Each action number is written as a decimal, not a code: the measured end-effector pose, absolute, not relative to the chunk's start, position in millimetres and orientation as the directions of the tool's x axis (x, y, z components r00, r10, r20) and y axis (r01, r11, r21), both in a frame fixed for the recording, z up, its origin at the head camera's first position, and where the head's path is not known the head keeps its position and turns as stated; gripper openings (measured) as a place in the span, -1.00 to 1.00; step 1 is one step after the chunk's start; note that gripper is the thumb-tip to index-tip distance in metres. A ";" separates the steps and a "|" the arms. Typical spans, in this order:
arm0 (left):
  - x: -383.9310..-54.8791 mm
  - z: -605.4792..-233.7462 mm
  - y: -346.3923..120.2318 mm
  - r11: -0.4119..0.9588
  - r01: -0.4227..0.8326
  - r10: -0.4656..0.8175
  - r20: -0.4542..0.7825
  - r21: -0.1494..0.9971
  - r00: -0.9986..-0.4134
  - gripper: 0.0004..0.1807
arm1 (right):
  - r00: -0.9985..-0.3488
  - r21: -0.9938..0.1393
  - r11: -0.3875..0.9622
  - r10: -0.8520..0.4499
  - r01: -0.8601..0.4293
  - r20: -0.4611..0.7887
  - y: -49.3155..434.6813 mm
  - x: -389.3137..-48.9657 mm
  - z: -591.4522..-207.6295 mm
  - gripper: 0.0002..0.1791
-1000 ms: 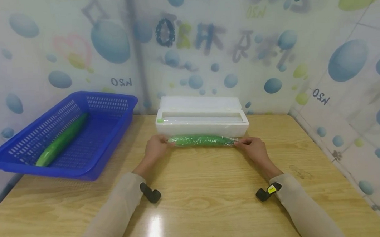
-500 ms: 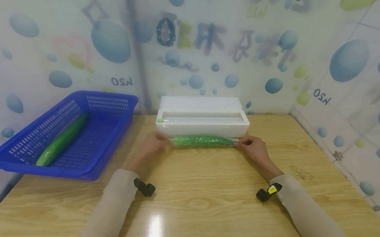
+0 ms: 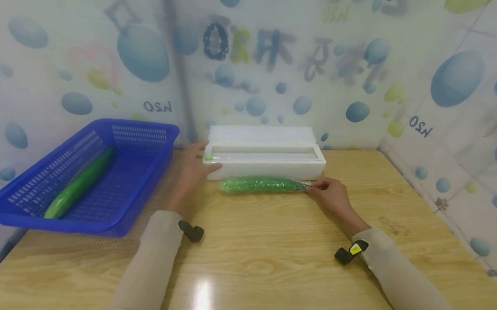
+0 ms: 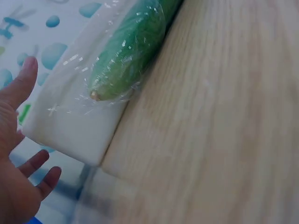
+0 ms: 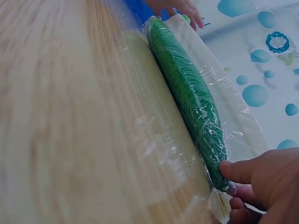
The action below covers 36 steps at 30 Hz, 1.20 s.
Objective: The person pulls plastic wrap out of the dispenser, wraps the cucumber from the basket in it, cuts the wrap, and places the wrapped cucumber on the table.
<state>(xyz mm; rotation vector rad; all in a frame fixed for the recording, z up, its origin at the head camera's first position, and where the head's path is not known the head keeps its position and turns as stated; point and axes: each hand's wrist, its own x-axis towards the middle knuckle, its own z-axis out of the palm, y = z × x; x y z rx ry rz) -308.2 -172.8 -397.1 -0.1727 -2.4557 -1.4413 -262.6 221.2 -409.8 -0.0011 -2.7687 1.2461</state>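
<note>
A green cucumber (image 3: 260, 185) in clear plastic wrap lies along the front of a white cling film box (image 3: 266, 169). My right hand (image 3: 331, 195) pinches the wrap at the cucumber's right end; in the right wrist view the thumb (image 5: 240, 171) presses against that tip. At the box's left end is my left hand (image 3: 190, 172), blurred, with fingers spread and nothing held. The left wrist view shows its spread fingers (image 4: 35, 163) beside the box corner and the cucumber's near end wrapped in crinkled film.
A blue perforated basket (image 3: 121, 222) stands at the left of the wooden table (image 3: 258, 267), with another cucumber (image 3: 79, 185) inside. The box's lid (image 3: 261, 134) stands raised at the back, close to the patterned wall (image 3: 333, 75).
My left hand has let go of the wrap at the cucumber's left end and moved up and left to the box's end. The right hand has kept its pinch in place.
</note>
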 end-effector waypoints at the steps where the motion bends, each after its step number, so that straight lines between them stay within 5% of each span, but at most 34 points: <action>1: -309.3 -398.8 -173.1 0.502 0.252 -0.029 0.308 0.827 -0.951 -0.08 | -0.995 -0.746 0.665 0.042 -0.039 0.090 221.0 -262.8 -410.3 -0.68; 10: -314.2 -415.3 -174.2 0.354 0.311 -0.013 0.338 0.882 -0.941 -0.18 | -0.997 -0.698 0.712 -0.031 -0.073 0.073 222.6 -268.2 -400.7 -0.71; 18: -316.1 -420.5 -177.4 0.332 0.308 -0.026 0.335 0.892 -0.942 -0.23 | -0.947 -0.576 0.766 -0.129 -0.283 0.294 215.3 -265.4 -366.9 -0.67; 28: -300.1 -405.1 -170.2 0.270 0.229 -0.015 0.242 0.935 -0.970 -0.27 | -0.847 -0.633 0.569 -0.273 -0.525 0.457 128.6 -272.4 -342.4 -0.77; 36: -300.7 -405.5 -173.9 0.277 0.218 -0.016 0.231 0.936 -0.973 -0.27 | -0.828 -0.663 0.497 -0.373 -0.559 0.419 61.6 -297.3 -338.0 -0.75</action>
